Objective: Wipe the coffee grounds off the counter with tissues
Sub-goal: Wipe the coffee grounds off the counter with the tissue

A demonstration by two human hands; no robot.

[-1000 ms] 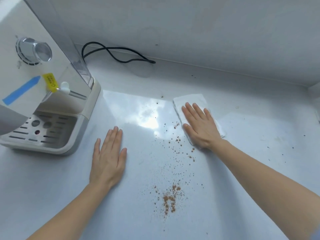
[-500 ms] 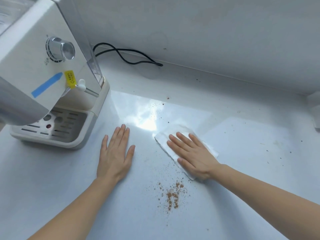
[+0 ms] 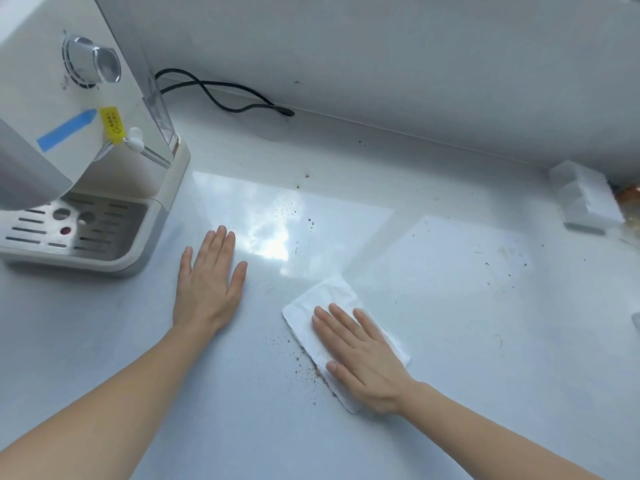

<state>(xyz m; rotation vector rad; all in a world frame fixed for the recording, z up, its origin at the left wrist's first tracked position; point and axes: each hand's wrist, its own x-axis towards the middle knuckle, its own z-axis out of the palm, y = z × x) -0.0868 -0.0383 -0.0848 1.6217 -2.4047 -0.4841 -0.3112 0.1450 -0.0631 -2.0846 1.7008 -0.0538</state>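
- The right hand (image 3: 360,358) lies flat, palm down, fingers spread a little, pressing a folded white tissue (image 3: 325,306) onto the counter (image 3: 485,341); it grips nothing, it only presses.
- The tissue sits near the middle of the counter, toward its front edge, turned at a slant, with its far corner and left edge showing past the fingers.
- A line of brown coffee grounds (image 3: 311,370) runs along the tissue's left edge, touching it, with finer specks scattered just to the left.
- More stray specks (image 3: 310,221) lie farther back (thin and spread out), near the bright reflection on the surface, and a few more dot the right side of the counter.
- The left hand (image 3: 209,282) rests flat and open on the counter, fingers together, empty, well apart from the tissue and just in front of the coffee machine (image 3: 86,150).
- The machine stands at the counter's left back corner, its drip tray (image 3: 76,230) facing front.
- A black cable (image 3: 225,95) loops along the back edge by the wall.
- A white box (image 3: 585,199) sits at the right edge, near the back.
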